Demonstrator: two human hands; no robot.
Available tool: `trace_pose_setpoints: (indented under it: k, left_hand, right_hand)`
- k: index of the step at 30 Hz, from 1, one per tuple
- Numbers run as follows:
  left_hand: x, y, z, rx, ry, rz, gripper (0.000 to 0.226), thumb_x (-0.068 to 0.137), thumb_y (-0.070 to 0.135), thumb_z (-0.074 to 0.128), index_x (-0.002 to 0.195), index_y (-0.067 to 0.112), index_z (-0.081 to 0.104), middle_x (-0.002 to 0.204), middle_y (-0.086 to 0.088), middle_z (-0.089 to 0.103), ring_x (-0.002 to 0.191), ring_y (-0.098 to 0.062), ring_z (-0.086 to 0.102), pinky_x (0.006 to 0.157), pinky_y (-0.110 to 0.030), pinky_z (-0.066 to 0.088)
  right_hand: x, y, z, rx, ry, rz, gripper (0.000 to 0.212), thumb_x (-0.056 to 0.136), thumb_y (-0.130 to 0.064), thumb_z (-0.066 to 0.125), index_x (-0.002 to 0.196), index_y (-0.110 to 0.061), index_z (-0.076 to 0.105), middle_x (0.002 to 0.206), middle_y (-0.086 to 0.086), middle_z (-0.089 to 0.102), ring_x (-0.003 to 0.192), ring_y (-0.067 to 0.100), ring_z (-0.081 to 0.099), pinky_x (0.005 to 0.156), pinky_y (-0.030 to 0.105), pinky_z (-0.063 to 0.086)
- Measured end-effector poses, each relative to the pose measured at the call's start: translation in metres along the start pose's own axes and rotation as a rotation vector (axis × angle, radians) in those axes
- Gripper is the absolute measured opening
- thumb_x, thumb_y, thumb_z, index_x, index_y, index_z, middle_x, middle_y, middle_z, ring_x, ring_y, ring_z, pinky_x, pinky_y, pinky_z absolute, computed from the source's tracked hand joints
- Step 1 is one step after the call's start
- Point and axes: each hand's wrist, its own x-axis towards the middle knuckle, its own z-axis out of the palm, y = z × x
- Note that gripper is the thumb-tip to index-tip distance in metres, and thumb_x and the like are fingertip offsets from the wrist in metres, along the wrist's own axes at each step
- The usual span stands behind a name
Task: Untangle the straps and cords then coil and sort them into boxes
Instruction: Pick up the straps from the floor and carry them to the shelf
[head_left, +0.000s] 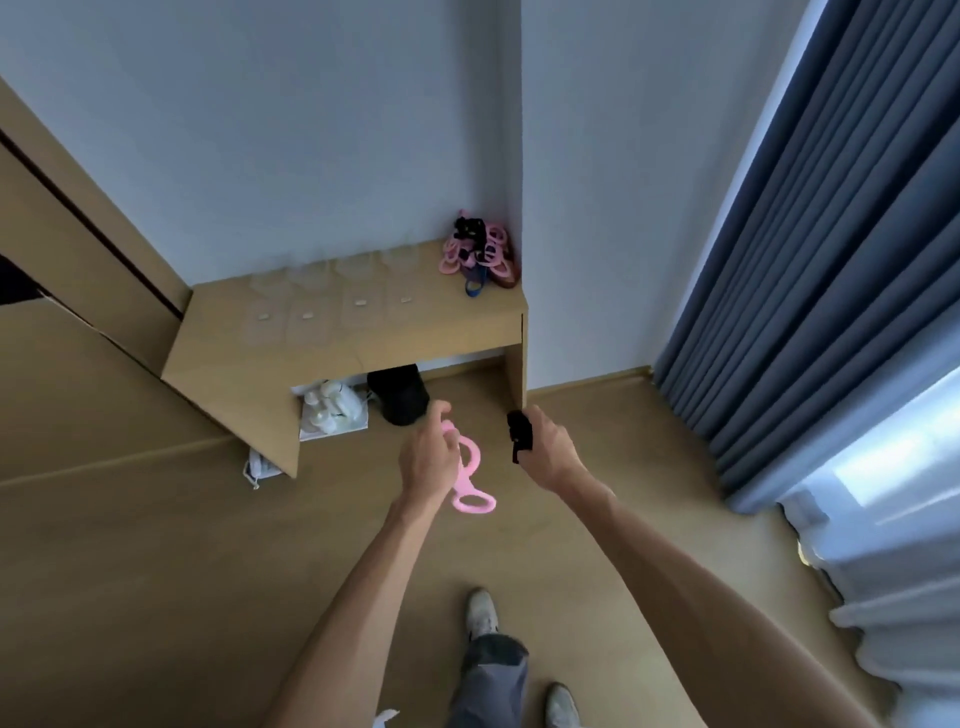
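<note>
Standing on the wood floor (156, 597), the person shows two pale shoes (480, 610) and a grey trouser leg (491, 675) at the near edge. Both bare forearms reach forward over the floor.

Left hand (428, 457): fingers curled round a pink looped strap (470, 480), which hangs down from the grip, rings showing below the palm.

Right hand (548, 449): fingers closed round a black strap bundle (519, 431), a short end poking out below the fist. The two hands are apart, straps not touching.

Farther, under a wooden desk (322, 353): a black bin (399, 395), contents not visible, and left of it a white tray (332, 415) holding pale bottles.

On the desktop, four clear boxes (332, 296) sit in a row with lids lying in front; contents cannot be told. At the far right corner lies a tangled pile of pink and black straps (480, 252), against the wall. Blue curtain (831, 234) hangs at right.
</note>
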Motion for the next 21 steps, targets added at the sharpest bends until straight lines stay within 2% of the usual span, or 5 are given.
trace_pose_setpoints:
  k: [4,8,11,16,21]
  left_hand:
    - [0.06,-0.012,-0.003,-0.156,-0.237,-0.158,0.031,0.094,0.008,0.051,0.122,0.018,0.056,0.116,-0.005,0.065,0.096,-0.023,0.064,0.08,-0.036,0.054]
    - [0.122,-0.023,-0.012,-0.099,-0.385,-0.117,0.068,0.085,-0.008,0.059,0.148,0.01,0.04,0.146,-0.008,0.046,0.091,-0.008,0.051,0.061,-0.015,0.039]
    - [0.172,-0.032,-0.022,-0.06,-0.274,-0.054,0.046,0.089,0.001,0.061,0.133,0.008,0.051,0.128,-0.009,0.058,0.091,-0.012,0.054,0.06,-0.016,0.039]
    - [0.238,-0.048,-0.046,0.018,-0.096,0.135,0.013,0.091,0.027,0.069,0.083,0.019,0.062,0.072,0.009,0.061,0.068,-0.012,0.061,0.053,-0.019,0.03]
    - [0.306,-0.062,-0.055,0.002,-0.018,0.181,0.016,0.093,0.034,0.067,0.086,0.02,0.069,0.088,0.004,0.054,0.072,-0.012,0.055,0.058,-0.016,0.032]
  right_hand:
    - [0.048,-0.019,-0.002,-0.031,0.001,0.016,0.033,0.087,0.003,0.046,0.104,-0.024,0.045,0.094,0.005,0.065,0.078,0.032,0.065,0.065,0.041,0.054]
    - [0.111,-0.045,0.004,0.015,-0.108,0.154,0.045,0.088,-0.003,0.058,0.13,-0.015,0.045,0.115,0.014,0.063,0.098,0.032,0.065,0.084,0.043,0.059]
    - [0.154,-0.071,0.003,0.112,-0.167,0.241,0.068,0.083,-0.005,0.075,0.142,-0.011,0.042,0.136,0.01,0.054,0.123,0.028,0.054,0.096,0.031,0.048]
    - [0.215,-0.111,0.008,0.095,-0.322,0.22,0.089,0.075,0.007,0.074,0.151,-0.017,0.036,0.153,0.007,0.04,0.137,0.03,0.041,0.108,0.039,0.042]
    - [0.277,-0.147,0.009,0.046,-0.239,0.142,0.064,0.079,0.01,0.064,0.139,-0.006,0.053,0.135,0.013,0.055,0.127,0.031,0.053,0.095,0.029,0.049]
